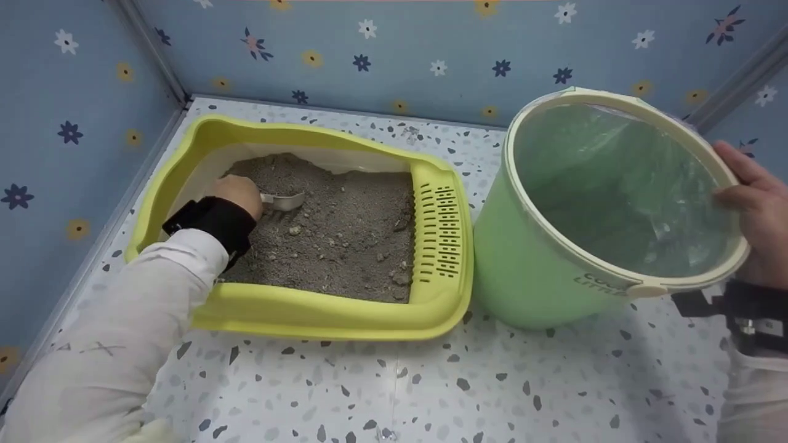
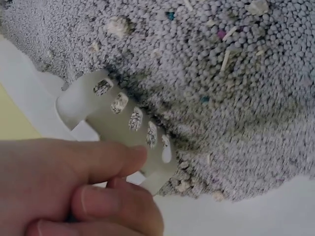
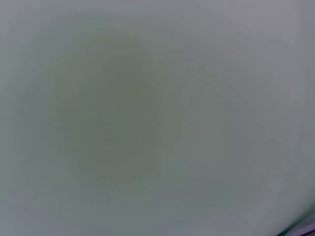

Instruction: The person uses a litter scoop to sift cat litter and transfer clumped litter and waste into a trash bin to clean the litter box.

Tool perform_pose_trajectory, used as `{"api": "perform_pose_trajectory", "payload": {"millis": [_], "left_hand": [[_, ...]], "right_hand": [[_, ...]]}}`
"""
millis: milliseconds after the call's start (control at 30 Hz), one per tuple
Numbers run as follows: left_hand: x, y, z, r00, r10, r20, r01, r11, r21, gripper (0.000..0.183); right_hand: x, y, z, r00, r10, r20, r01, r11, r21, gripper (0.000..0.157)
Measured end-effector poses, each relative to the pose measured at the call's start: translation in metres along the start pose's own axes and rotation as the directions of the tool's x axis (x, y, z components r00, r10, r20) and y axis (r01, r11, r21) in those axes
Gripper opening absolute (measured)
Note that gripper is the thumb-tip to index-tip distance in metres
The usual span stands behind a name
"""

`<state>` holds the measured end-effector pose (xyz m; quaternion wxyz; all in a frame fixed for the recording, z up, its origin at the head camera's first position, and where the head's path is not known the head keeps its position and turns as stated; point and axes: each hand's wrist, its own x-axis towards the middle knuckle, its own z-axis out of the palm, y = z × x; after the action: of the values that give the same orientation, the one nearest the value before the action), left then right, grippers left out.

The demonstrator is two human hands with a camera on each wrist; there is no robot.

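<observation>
My left hand (image 1: 239,189) grips a pale litter scoop (image 1: 288,201) inside a yellow litter box (image 1: 332,317). In the left wrist view, the thumb (image 2: 113,160) lies along the scoop, and its slotted edge (image 2: 110,130) is down in the grey granular litter (image 2: 236,137). Light clumps are scattered through the litter. To the right of the box, a green trash bin (image 1: 529,264) leans with its mouth toward the right. My right hand (image 1: 763,215) holds the bin's cream rim at its right side. The right wrist view shows only a blurred pale-green surface.
A clear plastic bag (image 1: 671,203) lines the bin. Blue flowered panels (image 1: 418,55) enclose the back and sides. Speckled white floor (image 1: 468,394) lies in front. The box's right end has a slotted yellow ledge (image 1: 438,289), close beside the bin.
</observation>
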<state>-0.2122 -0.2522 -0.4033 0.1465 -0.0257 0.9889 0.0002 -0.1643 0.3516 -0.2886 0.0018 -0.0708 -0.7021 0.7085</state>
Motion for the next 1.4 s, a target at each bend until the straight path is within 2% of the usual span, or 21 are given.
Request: {"api": "perform_pose_trajectory", "payload": {"millis": [33,67,100,300,400,600,833,1033,1400], "left_hand": [[-0.023,0.011,-0.015,0.999,0.003,-0.032,-0.004,1.0,-0.003,0.027],[-0.028,0.012,-0.017,0.999,0.004,-0.042,-0.004,1.0,-0.004,0.027],[-0.019,0.007,-0.009,0.999,-0.014,-0.048,0.013,1.0,-0.024,0.028],[-0.02,0.001,-0.008,0.994,-0.081,-0.079,0.066,0.981,-0.18,0.036],[-0.022,-0.001,-0.011,0.991,-0.082,-0.103,0.063,0.983,-0.173,0.033],[-0.028,-0.008,-0.013,0.979,-0.041,-0.201,0.019,0.994,-0.106,0.025],[-0.031,-0.016,-0.013,0.986,-0.04,-0.16,0.009,0.982,-0.189,0.022],[-0.035,-0.02,-0.012,0.986,-0.027,-0.165,-0.01,0.976,-0.218,0.021],[-0.043,-0.018,-0.017,0.966,-0.008,-0.257,-0.057,0.968,-0.244,0.028]], "right_hand": [[0.0,0.0,0.0,1.0,0.001,0.008,-0.001,1.0,-0.016,0.055],[0.0,-0.001,0.001,1.0,0.0,0.014,0.0,1.0,-0.026,0.056],[0.0,-0.002,0.002,1.0,0.004,0.01,-0.004,1.0,-0.021,0.055],[-0.001,-0.003,0.005,1.0,0.023,0.002,-0.023,1.0,0.008,0.054],[-0.002,-0.002,0.004,1.0,0.024,0.005,-0.024,0.999,0.029,0.054],[-0.001,-0.002,0.002,0.999,0.025,-0.019,-0.024,0.996,0.081,0.053],[-0.001,0.0,0.003,1.0,0.017,0.002,-0.017,0.997,0.069,0.053],[-0.002,0.001,0.003,1.0,-0.002,0.021,0.002,0.999,0.04,0.054],[-0.002,0.001,0.002,1.0,0.0,0.01,0.0,0.998,0.068,0.053]]}}
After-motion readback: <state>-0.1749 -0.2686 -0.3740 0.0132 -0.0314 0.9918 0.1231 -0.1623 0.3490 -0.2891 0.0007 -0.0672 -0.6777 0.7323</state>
